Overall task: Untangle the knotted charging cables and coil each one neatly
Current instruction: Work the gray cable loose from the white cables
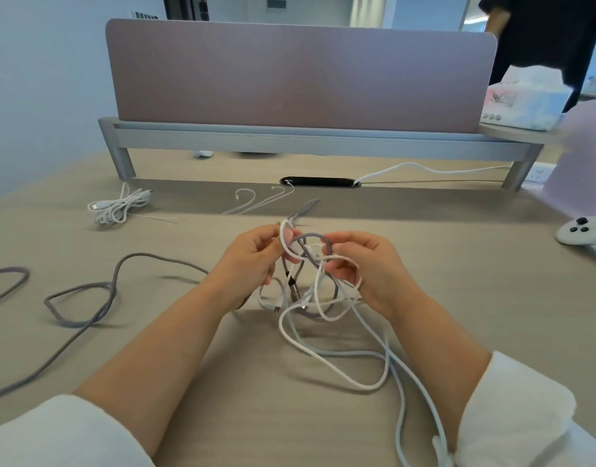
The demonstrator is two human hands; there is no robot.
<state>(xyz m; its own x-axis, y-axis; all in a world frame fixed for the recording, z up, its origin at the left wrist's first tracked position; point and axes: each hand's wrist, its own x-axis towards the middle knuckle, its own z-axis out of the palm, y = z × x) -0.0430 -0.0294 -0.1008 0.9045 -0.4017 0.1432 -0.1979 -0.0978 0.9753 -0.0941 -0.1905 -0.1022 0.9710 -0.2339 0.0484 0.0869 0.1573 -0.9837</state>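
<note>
1. The tangle of smooth white and grey braided charging cables [308, 261] hangs between my two hands, lifted just off the pale wood-grain desk [458, 281].
2. My left hand [252, 257] pinches a white loop of the tangle between thumb and fingers. My right hand [360, 267] has its fingers curled round grey and white strands. Only the knot separates the two hands.
3. White cable loops [369, 386] fall from the knot toward me and run past my right forearm. The grey braided cable [114, 284] trails off across the desk, left of my left arm.
4. Beyond my left hand lies a bundled white cable [118, 207]. Thin loose cable ends [256, 202] lie just beyond both hands.
5. Farther out are a black oval cable slot [318, 182] and a dusty-pink divider panel [300, 72]. A white game controller [582, 232] sits well to the right of my right hand.
</note>
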